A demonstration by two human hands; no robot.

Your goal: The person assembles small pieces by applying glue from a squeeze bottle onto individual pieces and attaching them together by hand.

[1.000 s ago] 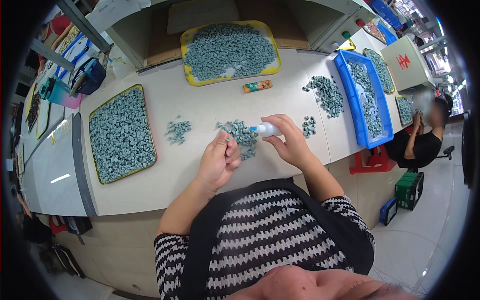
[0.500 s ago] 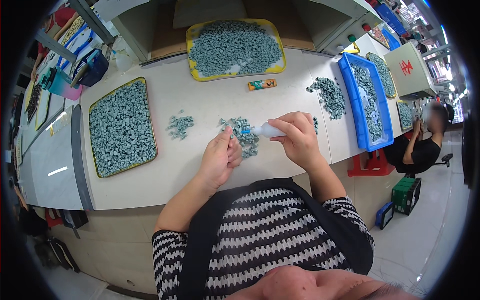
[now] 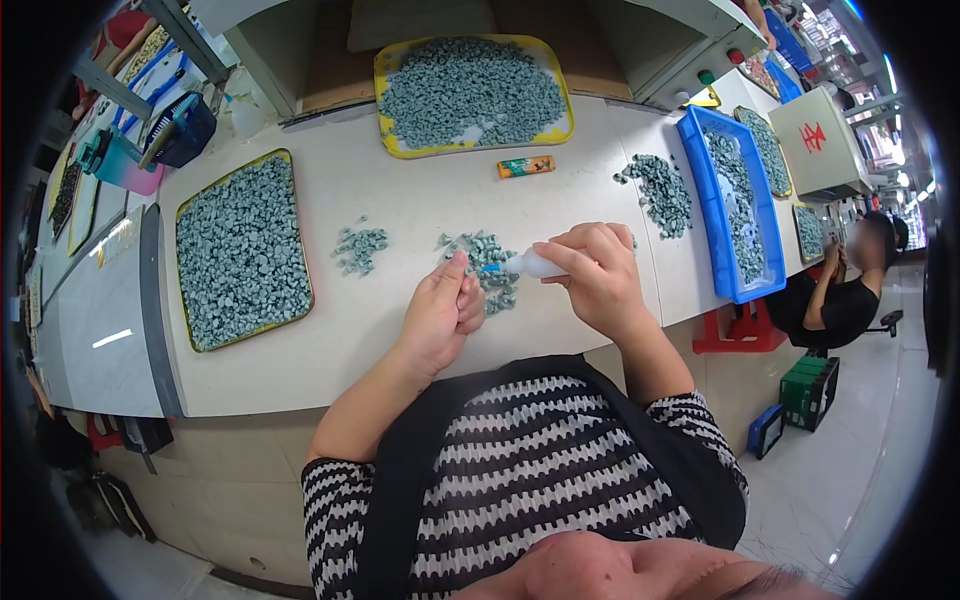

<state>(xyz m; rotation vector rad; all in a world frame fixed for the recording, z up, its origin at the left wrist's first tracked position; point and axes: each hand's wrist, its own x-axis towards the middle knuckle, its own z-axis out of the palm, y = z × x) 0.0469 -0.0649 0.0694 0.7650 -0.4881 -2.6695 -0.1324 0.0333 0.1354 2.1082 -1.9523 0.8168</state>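
My right hand (image 3: pixel 598 275) grips a white squeeze bottle (image 3: pixel 540 263) lying nearly level. Its thin blue tip (image 3: pixel 491 267) points left, close to the fingertips of my left hand (image 3: pixel 441 308). The left hand is closed in a pinch, thumb up and the other fingers curled in; whatever lies between thumb and finger is too small to make out. Beneath and between both hands spreads a loose pile of small grey-green pieces (image 3: pixel 497 297), partly hidden by them. A smaller pile of such pieces (image 3: pixel 361 250) lies to the left of my left hand.
A full tray of pieces (image 3: pixel 309 272) stands left, a yellow-rimmed tray (image 3: pixel 566 139) at the back. An orange and green tube-shaped item (image 3: pixel 526 167) lies before it. Right are another pile (image 3: pixel 665 198) and a blue bin (image 3: pixel 716 235). A person (image 3: pixel 845 285) sits beyond.
Both hands stay almost where they were, the bottle still pointed at my left fingertips. The whole view has shifted very slightly.
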